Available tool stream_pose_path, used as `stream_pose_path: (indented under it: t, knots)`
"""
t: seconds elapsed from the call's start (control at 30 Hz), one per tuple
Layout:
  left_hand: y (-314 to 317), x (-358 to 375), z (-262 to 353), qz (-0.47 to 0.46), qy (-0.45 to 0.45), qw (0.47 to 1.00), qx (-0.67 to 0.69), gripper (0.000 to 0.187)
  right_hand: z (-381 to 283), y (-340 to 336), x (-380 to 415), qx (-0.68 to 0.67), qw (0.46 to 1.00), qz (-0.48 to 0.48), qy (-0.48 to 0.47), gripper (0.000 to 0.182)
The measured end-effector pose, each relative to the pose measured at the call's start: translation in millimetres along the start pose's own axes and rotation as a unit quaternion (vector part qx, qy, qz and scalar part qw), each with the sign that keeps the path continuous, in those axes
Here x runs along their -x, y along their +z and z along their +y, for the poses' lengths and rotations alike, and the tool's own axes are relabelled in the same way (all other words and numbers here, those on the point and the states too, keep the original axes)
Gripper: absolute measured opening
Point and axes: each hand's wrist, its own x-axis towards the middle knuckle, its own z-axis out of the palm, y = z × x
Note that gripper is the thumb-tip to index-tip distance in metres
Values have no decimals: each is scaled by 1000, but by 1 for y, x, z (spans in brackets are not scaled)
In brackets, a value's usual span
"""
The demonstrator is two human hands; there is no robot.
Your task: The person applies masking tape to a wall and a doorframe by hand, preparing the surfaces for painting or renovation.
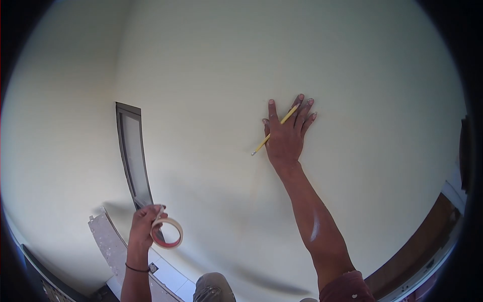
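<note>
My right hand (pixel 286 143) lies against the pale wall (pixel 211 126) with its fingers stretched out and spread. A yellow pencil (pixel 261 144) is threaded between those fingers, its eraser end sticking out at the lower left and its tip up near the middle fingers. Lower down on the left, my left hand (pixel 143 226) is closed on a roll of masking tape (pixel 173 245), pinching it near the top. The roll hangs beside the fingers with its round opening showing. A dark band circles the left wrist.
A narrow dark-framed window (pixel 132 151) is set in the wall behind my left hand. Below it runs a paint-spotted plank (pixel 108 234), with white tiles (pixel 173 274) beside it. My knee (pixel 214 288) shows at the bottom. Brown wooden framing (pixel 417 251) stands at the lower right.
</note>
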Motion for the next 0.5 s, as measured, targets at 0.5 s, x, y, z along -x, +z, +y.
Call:
stream_pose_path:
  t: [0.5]
  knots:
    - [-71,77,-113,103,-120,983,96,39,-6,3,0,-36,999,19,-2,57]
